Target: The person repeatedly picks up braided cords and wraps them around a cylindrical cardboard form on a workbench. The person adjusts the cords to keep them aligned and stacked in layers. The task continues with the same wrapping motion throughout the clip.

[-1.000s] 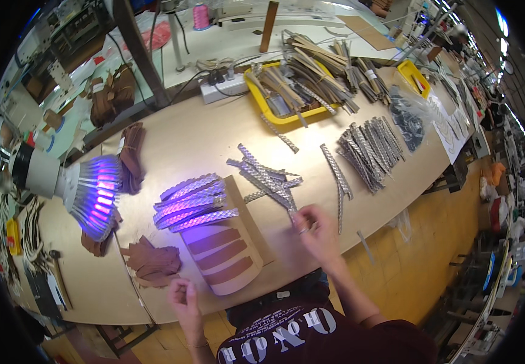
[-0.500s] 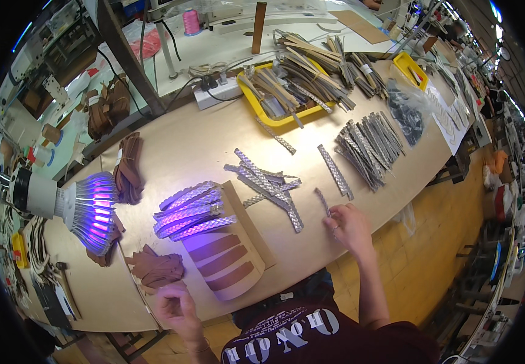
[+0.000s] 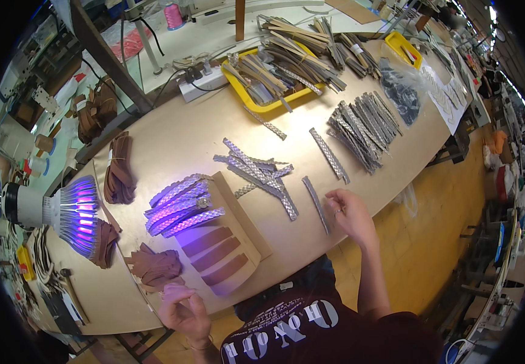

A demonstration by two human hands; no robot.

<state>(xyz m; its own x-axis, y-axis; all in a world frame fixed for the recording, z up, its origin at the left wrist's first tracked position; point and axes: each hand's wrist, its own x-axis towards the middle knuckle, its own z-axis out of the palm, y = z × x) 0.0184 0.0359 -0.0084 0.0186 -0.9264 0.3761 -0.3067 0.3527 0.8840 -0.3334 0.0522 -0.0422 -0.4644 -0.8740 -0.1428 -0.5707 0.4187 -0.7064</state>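
Observation:
My right hand (image 3: 351,216) is by the table's near edge, fingers loosely bent and apart, holding nothing. Just left of it lies a narrow grey braided strip (image 3: 316,204), apart from the fingers. My left hand (image 3: 186,314) is at the near edge below a bundle of brown strips (image 3: 155,267); its fingers are curled in a pinch, and what they hold, if anything, is too small to tell. Between the hands stands a tan board (image 3: 252,249) with brown strips across its front part and silvery braided strips (image 3: 180,203) piled at its far end, under purple light.
A lamp (image 3: 77,209) with glowing purple light stands at left. Loose braided strips (image 3: 262,171) lie mid-table, a row of grey strips (image 3: 365,130) farther right. Behind are a yellow tray (image 3: 267,108) of strips and a white power strip (image 3: 202,87). Another brown bundle (image 3: 119,170) lies left.
My right hand has let go of the narrow braided strip, which now lies flat on the table. The left hand has shifted slightly; the whole view has moved a little.

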